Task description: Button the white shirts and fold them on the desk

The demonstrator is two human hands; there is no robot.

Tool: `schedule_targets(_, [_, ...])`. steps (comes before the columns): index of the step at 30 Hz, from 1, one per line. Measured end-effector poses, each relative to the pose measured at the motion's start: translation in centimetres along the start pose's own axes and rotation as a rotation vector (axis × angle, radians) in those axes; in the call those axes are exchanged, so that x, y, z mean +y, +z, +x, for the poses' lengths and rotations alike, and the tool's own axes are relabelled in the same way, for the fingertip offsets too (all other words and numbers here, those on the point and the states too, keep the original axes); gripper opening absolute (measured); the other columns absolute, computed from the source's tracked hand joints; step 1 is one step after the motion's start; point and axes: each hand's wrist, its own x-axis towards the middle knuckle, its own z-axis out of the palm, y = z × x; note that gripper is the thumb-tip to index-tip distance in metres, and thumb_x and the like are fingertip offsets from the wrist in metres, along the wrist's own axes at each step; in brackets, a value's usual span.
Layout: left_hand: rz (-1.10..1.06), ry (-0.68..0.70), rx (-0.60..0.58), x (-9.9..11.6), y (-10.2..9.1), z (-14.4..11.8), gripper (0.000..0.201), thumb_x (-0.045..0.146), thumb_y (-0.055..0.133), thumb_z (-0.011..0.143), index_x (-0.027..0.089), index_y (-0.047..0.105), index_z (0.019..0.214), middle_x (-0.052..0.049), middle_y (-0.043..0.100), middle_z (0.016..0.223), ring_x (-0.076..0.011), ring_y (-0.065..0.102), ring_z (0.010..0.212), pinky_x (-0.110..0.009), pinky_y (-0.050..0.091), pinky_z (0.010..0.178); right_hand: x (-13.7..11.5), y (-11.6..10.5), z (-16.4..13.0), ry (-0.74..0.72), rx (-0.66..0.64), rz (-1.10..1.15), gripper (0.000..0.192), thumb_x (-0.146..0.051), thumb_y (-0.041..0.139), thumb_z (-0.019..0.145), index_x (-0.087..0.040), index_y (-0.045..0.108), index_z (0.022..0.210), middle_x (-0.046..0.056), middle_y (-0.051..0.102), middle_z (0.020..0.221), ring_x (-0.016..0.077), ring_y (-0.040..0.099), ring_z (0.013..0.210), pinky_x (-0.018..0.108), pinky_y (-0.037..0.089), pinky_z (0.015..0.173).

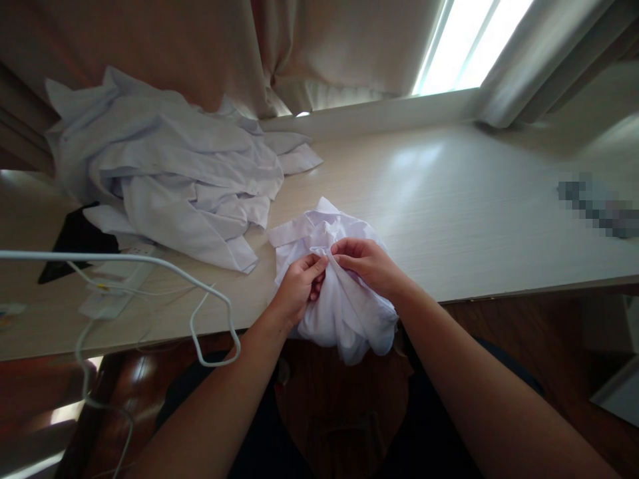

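A white shirt lies bunched at the front edge of the pale desk, its lower part hanging over the edge. My left hand pinches the cloth from the left, thumb on top. From the right, my right hand pinches the same gathered spot between thumb and forefinger. The two hands are almost touching. Whatever small detail lies between the fingertips is too hidden to make out. Just behind them, a folded part of the shirt stands up a little.
More white shirts or cloth lie heaped at the back left of the desk. Near my left forearm is a white wire hanger. A power strip with cables and a black flat object lie left. Curtains hang behind.
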Motion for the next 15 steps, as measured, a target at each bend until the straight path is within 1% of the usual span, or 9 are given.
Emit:
schedule_targets(6, [-0.141,-0.103,-0.119,0.41,-0.29,-0.12,0.033,0.039,0.077,0.078,0.015,0.055,0.081,0.006,0.040,0.061,-0.0032,0.036,0.044,-0.014,0.021,0.036,-0.76,-0.16,-0.15,-0.056,-0.041,-0.049,0.015,-0.027,0.071,0.077,-0.021,0.073,0.091,0.002,0.069,0.089,0.0158,0.060,0.085,0.030,0.046,0.081])
schedule_targets(11, [-0.207,-0.160,-0.148,0.61,-0.50,-0.04,0.030,0.036,0.074,0.079,0.015,0.053,0.079,0.006,0.039,0.061,-0.0035,0.037,0.044,-0.015,0.022,0.036,-0.96,-0.10,-0.21,-0.086,-0.053,-0.070,0.013,-0.025,0.071,0.078,-0.021,0.074,0.090,0.003,0.070,0.091,0.0167,0.062,0.088,0.032,0.047,0.085])
schedule_targets(15, [-0.226,-0.181,-0.163,0.45,-0.83,0.15,0.028,0.034,0.072,0.082,0.014,0.053,0.079,0.006,0.038,0.061,-0.0038,0.037,0.045,-0.015,0.024,0.036,-0.70,-0.20,-0.10,-0.101,-0.066,-0.093,0.014,-0.026,0.072,0.078,-0.021,0.074,0.091,0.003,0.070,0.091,0.0168,0.062,0.088,0.033,0.049,0.085])
